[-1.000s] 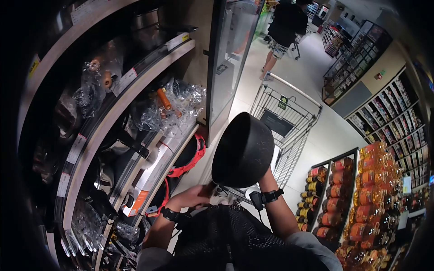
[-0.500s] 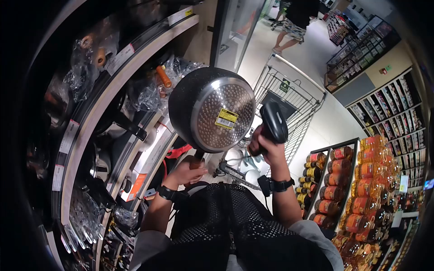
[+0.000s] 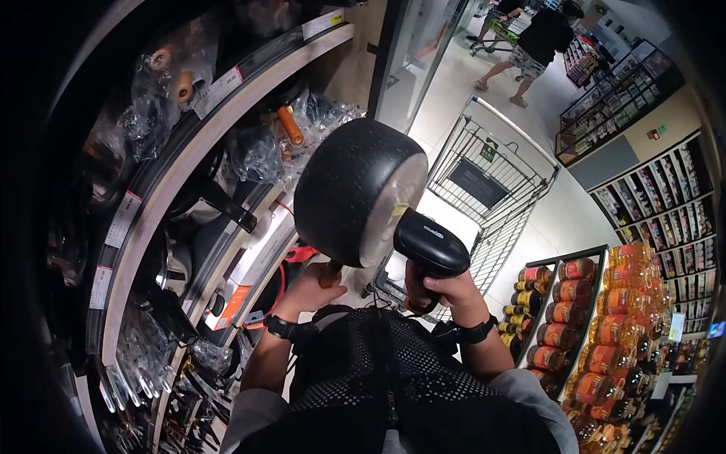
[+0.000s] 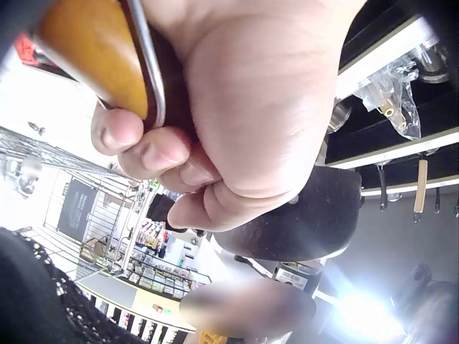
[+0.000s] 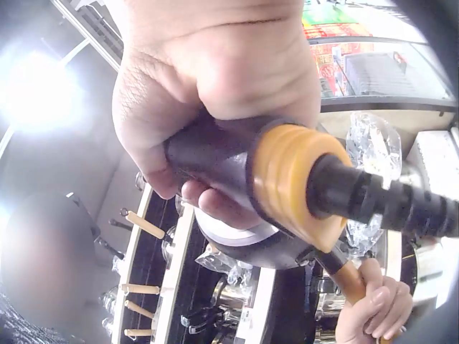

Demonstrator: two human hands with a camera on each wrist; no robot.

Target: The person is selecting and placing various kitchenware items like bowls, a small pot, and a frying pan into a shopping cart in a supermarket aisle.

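My left hand (image 3: pixel 310 290) grips the wooden handle (image 4: pixel 93 50) of a black saucepan (image 3: pixel 352 193), which I hold raised with its steel base turned to the right. My right hand (image 3: pixel 446 291) grips a black handheld scanner (image 3: pixel 427 242) whose head points at the pan's base, close to it. In the left wrist view my left hand (image 4: pixel 237 107) wraps the handle and the pan (image 4: pixel 294 222) shows beyond. In the right wrist view my right hand (image 5: pixel 215 93) holds the scanner grip (image 5: pixel 287 179), with its cable running right.
Curved shelves (image 3: pixel 189 151) of wrapped cookware stand on my left. A wire shopping cart (image 3: pixel 491 189) is in front of me. Racks of oil bottles (image 3: pixel 605 325) fill the right. Another person (image 3: pixel 541 45) walks down the aisle ahead.
The pan has turned so its base faces right instead of toward the camera. My right hand has brought the scanner down and closer to the base.
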